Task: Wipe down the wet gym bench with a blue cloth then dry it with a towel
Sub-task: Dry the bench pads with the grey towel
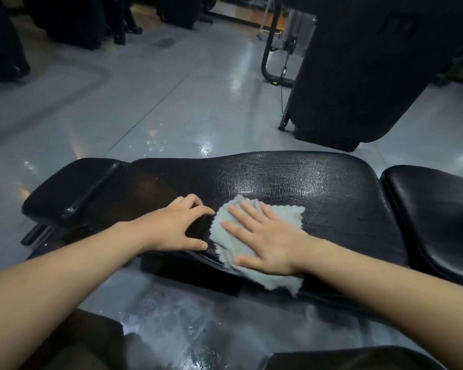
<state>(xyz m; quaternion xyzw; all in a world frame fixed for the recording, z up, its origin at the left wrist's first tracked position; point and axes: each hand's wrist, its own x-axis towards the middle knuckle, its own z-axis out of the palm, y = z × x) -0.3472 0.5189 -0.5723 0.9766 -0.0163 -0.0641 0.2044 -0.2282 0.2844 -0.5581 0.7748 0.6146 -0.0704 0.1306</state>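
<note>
A black padded gym bench runs across the middle of the view, its top glistening with wet streaks at the centre and right. A pale blue fluffy cloth lies on the near half of the pad and hangs over the front edge. My right hand lies flat on the cloth with its fingers spread, pressing it onto the pad. My left hand rests just left of the cloth, fingertips on the pad and thumb at the front edge, holding nothing. No towel is in view.
A separate seat pad adjoins the bench on the right and a smaller pad on the left. A tall black machine stands behind at the right. The grey floor shines, with wet patches below the bench.
</note>
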